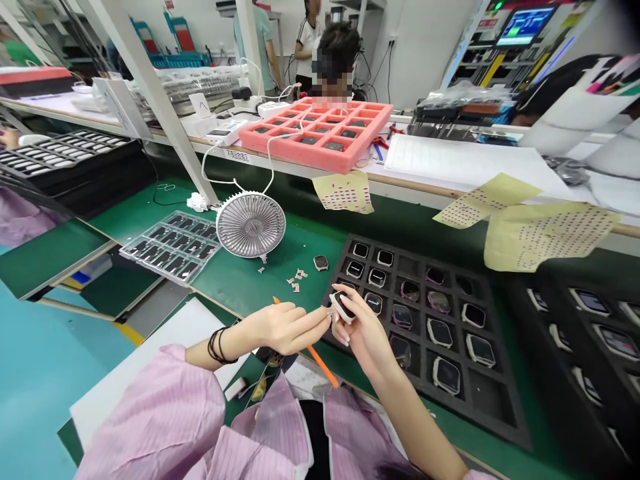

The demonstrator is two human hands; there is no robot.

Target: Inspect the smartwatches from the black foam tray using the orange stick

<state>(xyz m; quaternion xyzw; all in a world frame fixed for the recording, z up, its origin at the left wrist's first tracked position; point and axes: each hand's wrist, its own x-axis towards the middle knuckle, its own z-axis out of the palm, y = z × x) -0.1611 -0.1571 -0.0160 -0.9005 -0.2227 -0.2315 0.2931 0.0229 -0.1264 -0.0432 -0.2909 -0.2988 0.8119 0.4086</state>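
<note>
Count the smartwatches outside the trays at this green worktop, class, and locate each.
2. One smartwatch is in the right hand; another lies on the green worktop, between the fan and the black foam tray. Others may be hidden.

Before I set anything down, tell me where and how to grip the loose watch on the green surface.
Pinch the loose watch by opposite side edges, probably best from above: it lies flat, dark face up, on the green surface, with small pieces to its left and the foam tray to its right.
</note>
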